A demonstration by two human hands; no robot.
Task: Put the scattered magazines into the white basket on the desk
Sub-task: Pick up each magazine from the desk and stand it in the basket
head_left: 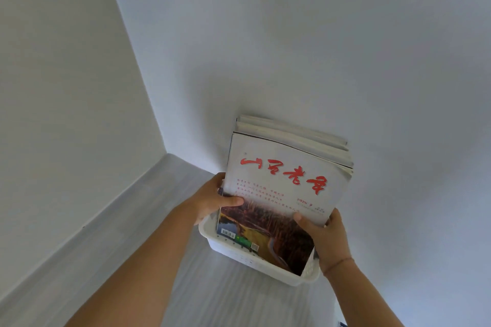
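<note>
A stack of magazines [289, 167] stands upright in the white basket [239, 256], leaning back against the wall. The front cover is white with red brush lettering above a brown landscape photo. My left hand [212, 200] grips the stack's left edge, thumb across the cover. My right hand [322, 235] grips the lower right edge, thumb on the cover. The basket's far side is hidden behind the magazines.
The basket sits on a pale grey wood-grain desk [164, 220] pushed into a corner. A white wall [292, 48] rises right behind the basket and another wall [58, 87] runs along the desk's left side.
</note>
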